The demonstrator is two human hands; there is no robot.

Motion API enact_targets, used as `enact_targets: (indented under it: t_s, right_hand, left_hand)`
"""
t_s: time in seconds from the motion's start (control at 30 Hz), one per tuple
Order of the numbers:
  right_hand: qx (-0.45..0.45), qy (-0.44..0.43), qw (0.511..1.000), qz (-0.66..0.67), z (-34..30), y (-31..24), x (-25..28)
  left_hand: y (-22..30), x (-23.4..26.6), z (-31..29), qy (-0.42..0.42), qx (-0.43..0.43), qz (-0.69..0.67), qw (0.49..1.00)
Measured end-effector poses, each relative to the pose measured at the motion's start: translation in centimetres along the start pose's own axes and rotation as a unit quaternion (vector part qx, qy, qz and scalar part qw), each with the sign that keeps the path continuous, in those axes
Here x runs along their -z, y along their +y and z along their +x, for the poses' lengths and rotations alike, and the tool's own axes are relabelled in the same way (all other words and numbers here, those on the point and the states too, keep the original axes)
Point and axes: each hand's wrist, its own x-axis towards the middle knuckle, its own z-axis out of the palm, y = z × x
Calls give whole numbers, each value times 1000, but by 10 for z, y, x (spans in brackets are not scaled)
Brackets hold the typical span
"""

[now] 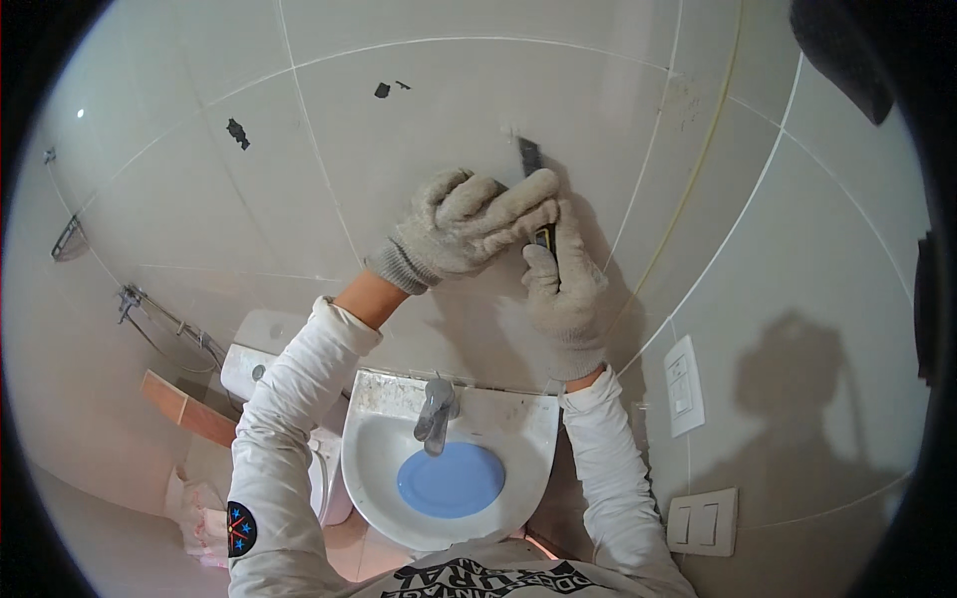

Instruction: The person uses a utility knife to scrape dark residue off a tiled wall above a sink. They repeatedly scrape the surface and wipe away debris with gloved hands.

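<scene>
Scraper (530,156), with a flat dark-grey blade and a slim black handle showing a yellow edge, is held up at the pale tiled wall (478,115) above the basin, its blade tip near a small whitish smear. The right hand (570,294), in a grey knitted glove, grasps the handle, fingers curled around it. The left hand (454,224), gloved alike, reaches across from the side; its forefinger is stretched out over the scraper just below the blade while the other fingers are partly bent, and whether they also pinch it I cannot tell. Ragged black patches (237,134) mark the wall to the upper left. Below the hands are a white basin (374,478), a grey tap (436,414) and a blue oval (452,480) within the bowl.
</scene>
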Motion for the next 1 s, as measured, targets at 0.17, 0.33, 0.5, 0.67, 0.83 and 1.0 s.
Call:
enact_targets:
  t_s: [0.17,0.33,0.5,0.67,0.83,1.0]
  right_hand:
    - [-83,34,994,54,-6,0,-14]
    - [8,50,999,-4,-2,3,-13]
    - [97,62,989,-96,4,-1,-11]
    - [97,46,988,-111,3,-2,-7]
    - [112,-7,983,-142,7,-9,-1]
    - [119,19,991,-52,4,0,-10]
  left_hand:
    - [-8,-7,19,-36,-22,-48,998]
    - [-9,1,19,-11,7,-81,997]
    - [-8,-5,9,-11,16,-53,998]
    - [-6,-7,1,7,24,-58,998]
    - [-7,0,-6,-26,56,-47,997]
    - [-7,-6,-16,-5,43,-13,999]
